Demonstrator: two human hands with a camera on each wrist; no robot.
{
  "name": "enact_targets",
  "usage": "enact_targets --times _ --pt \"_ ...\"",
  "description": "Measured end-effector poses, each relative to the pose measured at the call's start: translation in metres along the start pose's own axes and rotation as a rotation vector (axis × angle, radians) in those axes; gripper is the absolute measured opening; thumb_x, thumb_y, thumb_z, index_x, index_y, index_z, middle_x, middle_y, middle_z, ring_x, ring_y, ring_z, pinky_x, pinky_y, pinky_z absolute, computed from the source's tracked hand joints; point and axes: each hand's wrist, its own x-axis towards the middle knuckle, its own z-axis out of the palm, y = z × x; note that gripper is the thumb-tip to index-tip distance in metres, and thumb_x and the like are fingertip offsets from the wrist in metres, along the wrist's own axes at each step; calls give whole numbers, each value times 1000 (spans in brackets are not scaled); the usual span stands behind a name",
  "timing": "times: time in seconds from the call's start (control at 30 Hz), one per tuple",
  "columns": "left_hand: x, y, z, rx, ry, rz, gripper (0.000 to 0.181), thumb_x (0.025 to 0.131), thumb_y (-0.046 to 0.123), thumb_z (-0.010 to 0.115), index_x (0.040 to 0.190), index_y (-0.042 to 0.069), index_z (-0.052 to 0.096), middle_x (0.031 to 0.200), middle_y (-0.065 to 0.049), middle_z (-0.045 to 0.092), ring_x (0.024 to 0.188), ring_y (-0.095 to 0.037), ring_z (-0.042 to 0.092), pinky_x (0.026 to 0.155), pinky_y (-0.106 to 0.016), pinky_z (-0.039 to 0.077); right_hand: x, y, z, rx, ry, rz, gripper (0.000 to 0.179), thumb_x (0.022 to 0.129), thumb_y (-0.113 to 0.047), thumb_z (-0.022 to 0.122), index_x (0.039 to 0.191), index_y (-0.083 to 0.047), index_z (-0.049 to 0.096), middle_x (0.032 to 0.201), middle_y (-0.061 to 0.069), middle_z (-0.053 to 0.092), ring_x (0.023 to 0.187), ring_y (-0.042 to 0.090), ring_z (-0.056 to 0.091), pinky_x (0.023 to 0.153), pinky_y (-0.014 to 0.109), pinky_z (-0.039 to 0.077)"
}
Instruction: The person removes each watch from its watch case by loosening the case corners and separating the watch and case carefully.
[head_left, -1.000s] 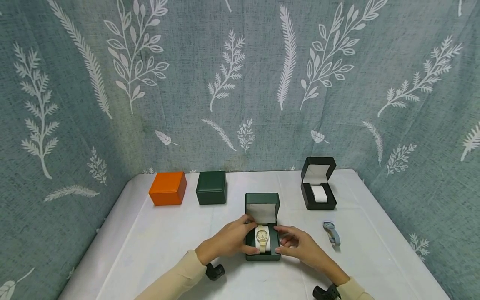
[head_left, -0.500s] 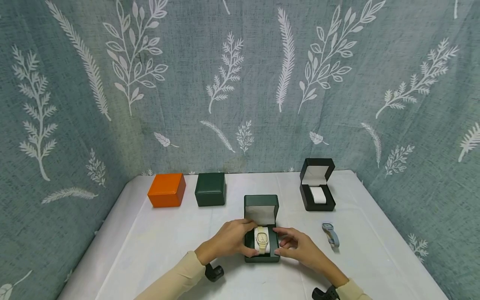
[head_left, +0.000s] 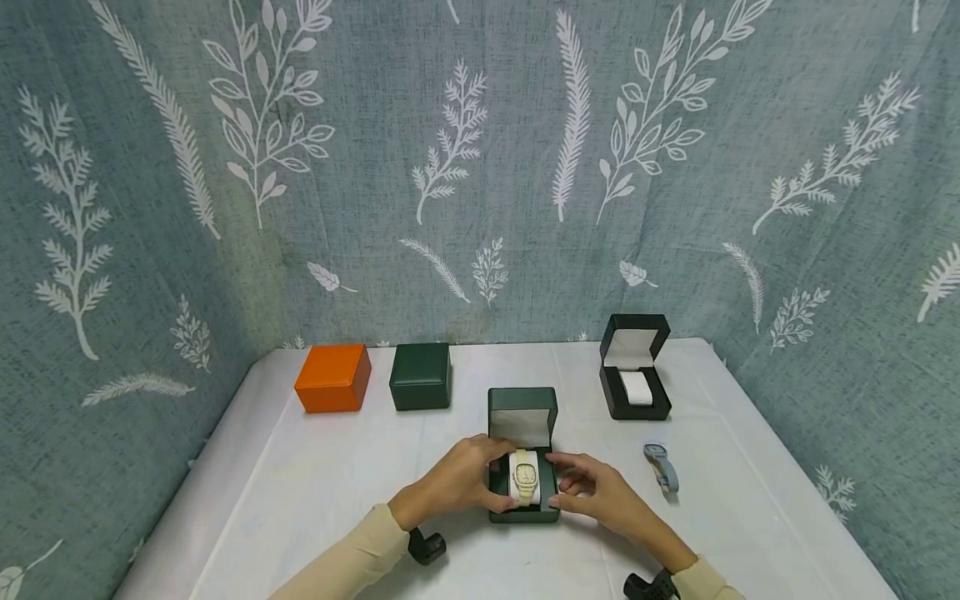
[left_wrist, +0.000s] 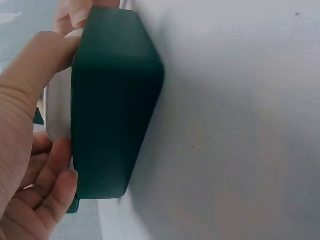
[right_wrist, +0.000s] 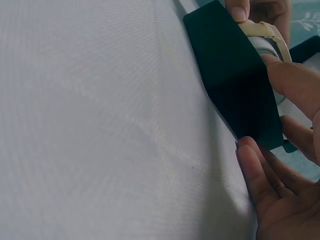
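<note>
From where I stand, both hands are at work on one green watch box [head_left: 523,517], its lid tipped up away from the person. The left grip [head_left: 463,477] spans the box's left side, thumb at the near edge and fingers toward the hinge. The right grip [head_left: 600,493] has hold of the right side, thumb and fingertips on the wall by the near corner and further back. Between the two grips, inside the box, a cream watch [head_left: 526,477] sits wrapped round a white cushion [head_left: 535,461], dial upward; the left thumb lies against its strap.

To the right of the right grip a blue watch [head_left: 662,471] lies on the white tabletop [head_left: 337,492], with a black box [head_left: 641,413] standing beyond it, lid up, a white cushion inside. Past the left grip, further from the person, are a closed green box [head_left: 421,379] and, left of that, an orange box [head_left: 332,379].
</note>
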Motion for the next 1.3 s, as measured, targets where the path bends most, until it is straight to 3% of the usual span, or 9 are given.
enact_targets --times 0.43,0.8,0.97,1.1,1.3 --pt "-5 0 2 -20 43 32 69 80 41 90 134 7 65 125 -2 68 112 -13 61 92 -29 54 -2 -3 1 38 -7 -20 62 90 -22 82 144 -7 58 114 12 65 100 27 63 85 26 54" --pt "-4 2 -5 -108 100 14 66 79 38 91 132 9 67 118 1 70 107 -13 62 90 -32 55 -1 -7 1 32 2 3 61 89 -23 83 143 -7 59 112 10 65 99 25 63 85 26 55" --pt "-5 2 -4 -105 82 19 67 79 39 90 135 10 67 127 2 69 112 -12 60 93 -32 54 0 -8 -2 -17 -7 -27 62 88 -25 84 142 -7 60 110 9 65 97 23 64 84 27 56" --pt "-5 1 -2 -122 91 20 68 79 39 91 135 11 66 126 2 69 113 -11 62 94 -32 55 1 -9 -6 -47 25 -29 64 84 -28 87 141 -14 61 119 7 65 99 22 64 86 29 56" --pt "-5 0 -3 -163 139 48 67 78 35 92 134 9 66 123 -1 71 108 -16 67 92 -35 57 6 -15 -9 -113 69 -121 73 81 -31 89 145 -13 58 129 12 63 100 23 65 87 32 57"
